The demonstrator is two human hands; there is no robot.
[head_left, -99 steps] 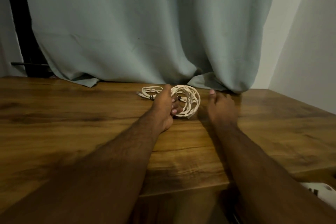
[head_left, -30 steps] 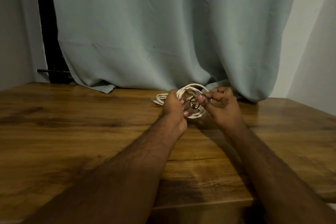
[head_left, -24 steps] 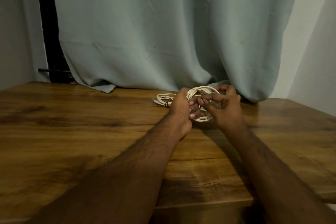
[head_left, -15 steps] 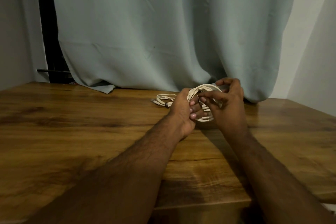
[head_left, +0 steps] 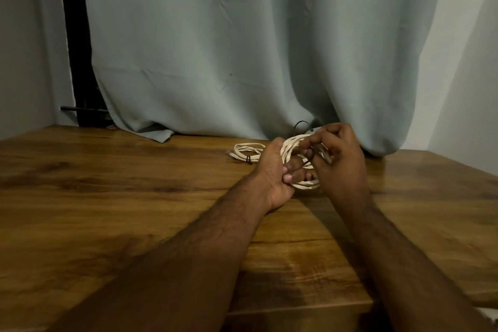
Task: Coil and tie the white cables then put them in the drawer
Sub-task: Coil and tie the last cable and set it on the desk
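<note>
The coil [head_left: 301, 167] of white cable is held just above the far middle of the table [head_left: 107, 197], close to the curtain [head_left: 242, 48]. The left hand [head_left: 272, 170] grips its near-left side, fingers curled around the bundled strands. The right hand [head_left: 336, 159] is on the coil's right side and pinches a thin dark tie [head_left: 301, 127] — one end arcs up above the coil, another part loops down between the two hands. Whether the tie already passes fully around the strands cannot be told; the fingers hide that spot.

A second cable [head_left: 246, 152] lies flat on the table just left of the left hand, already coiled and bound with a small dark band. No drawer is in view.

Judgement: the step in hand is the binding of the held coil. The relation that matters is this — the coil sits between the hands with its ring roughly facing the person, the left hand acting as clamp, the right hand nearer the tie and free to work it. The tie must cross the strands beside the left fingers. If the left grip slackens, the loops would probably spring apart.
</note>
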